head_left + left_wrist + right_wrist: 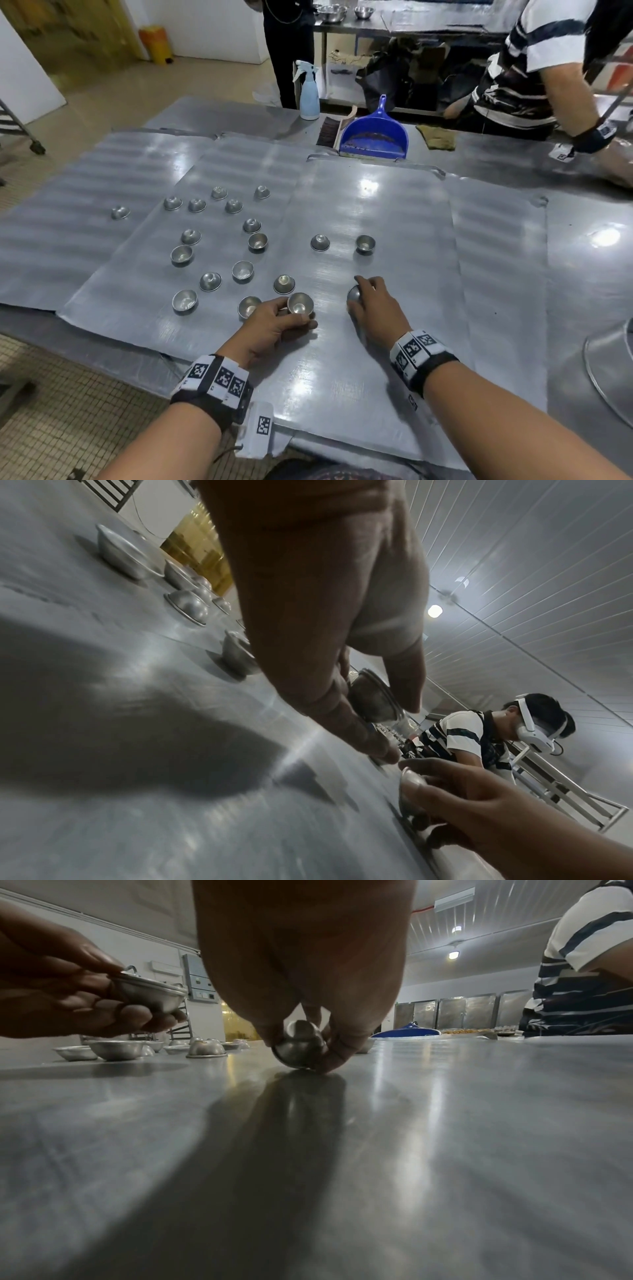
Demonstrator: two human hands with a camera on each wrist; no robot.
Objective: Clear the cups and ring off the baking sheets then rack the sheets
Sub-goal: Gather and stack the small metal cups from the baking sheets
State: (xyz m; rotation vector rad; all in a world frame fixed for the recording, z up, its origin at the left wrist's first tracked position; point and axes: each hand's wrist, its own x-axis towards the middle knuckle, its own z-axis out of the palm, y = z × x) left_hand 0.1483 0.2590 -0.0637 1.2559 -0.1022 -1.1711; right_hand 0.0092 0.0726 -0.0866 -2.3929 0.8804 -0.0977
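Note:
Several small metal cups lie scattered over overlapping grey baking sheets (376, 212), some upright, some upside down. My left hand (274, 320) pinches one upright cup (300, 303) just above the sheet; the left wrist view shows that cup (373, 699) between thumb and fingers. My right hand (371, 303) curls round another cup (354, 295), tilted on its side and touching the sheet; the right wrist view shows this cup (298, 1047) between the fingertips. Two more cups (365, 244) stand beyond my right hand. No ring shows.
A blue dustpan (375, 135), a brush and a spray bottle (309, 92) sit at the table's far side. A person in a striped shirt (534, 61) works at the right. A large metal rim (609, 370) lies at the right edge. A wheeled rack (20, 126) stands far left.

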